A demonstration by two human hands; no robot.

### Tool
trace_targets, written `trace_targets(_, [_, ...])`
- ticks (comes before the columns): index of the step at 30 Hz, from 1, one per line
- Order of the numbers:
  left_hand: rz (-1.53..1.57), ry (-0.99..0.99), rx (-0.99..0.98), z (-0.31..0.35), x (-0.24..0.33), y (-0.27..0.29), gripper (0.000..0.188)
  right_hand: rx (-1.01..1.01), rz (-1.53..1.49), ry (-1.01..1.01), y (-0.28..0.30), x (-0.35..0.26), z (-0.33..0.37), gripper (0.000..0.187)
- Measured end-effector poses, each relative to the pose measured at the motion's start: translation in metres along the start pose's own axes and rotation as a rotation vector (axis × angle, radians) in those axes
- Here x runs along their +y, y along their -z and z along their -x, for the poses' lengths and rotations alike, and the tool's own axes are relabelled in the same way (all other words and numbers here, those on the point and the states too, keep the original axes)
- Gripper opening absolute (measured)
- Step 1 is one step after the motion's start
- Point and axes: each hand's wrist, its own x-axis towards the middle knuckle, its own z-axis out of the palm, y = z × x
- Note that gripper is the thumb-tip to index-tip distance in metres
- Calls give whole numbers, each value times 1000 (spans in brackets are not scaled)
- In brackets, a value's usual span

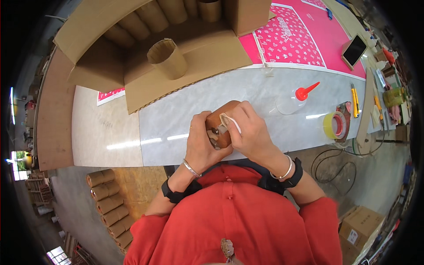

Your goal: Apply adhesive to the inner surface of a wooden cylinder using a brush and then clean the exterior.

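Close to my body, above the table's near edge, my left hand (199,142) is wrapped round a brown, smooth-sided object (219,115) with shiny and pale parts showing at its near end; its exact kind is unclear. My right hand (254,134) pinches a small folded white cloth (232,122) and presses it against that end. The fingers hide much of the object. To the right of my hands stands a clear squeeze bottle (289,102) with a red nozzle.
An open cardboard box (185,90) holding brown paper tubes lies beyond my hands; one tube (168,59) stands on its flap. Pink printed sheets (289,37), a phone (353,52), yellow tape (334,125) and a yellow cutter (354,100) are rightward. Stacked tubes (110,204) sit below left.
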Motion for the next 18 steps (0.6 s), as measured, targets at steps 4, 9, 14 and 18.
trace_targets(4, [-98,-44,10,1,-1,0,82,61,202,-202,7,51,6,9])
trace_targets(9, [-72,-6,14,3,-3,1,83,18,-120,-456,11,55,8,15])
trace_targets(14, [-74,-31,14,5,-5,-1,83,-103,-299,-690,26,45,6,18])
trace_targets(18, [-38,-58,-7,5,-4,-1,82,-231,-207,-555,34,28,1,20])
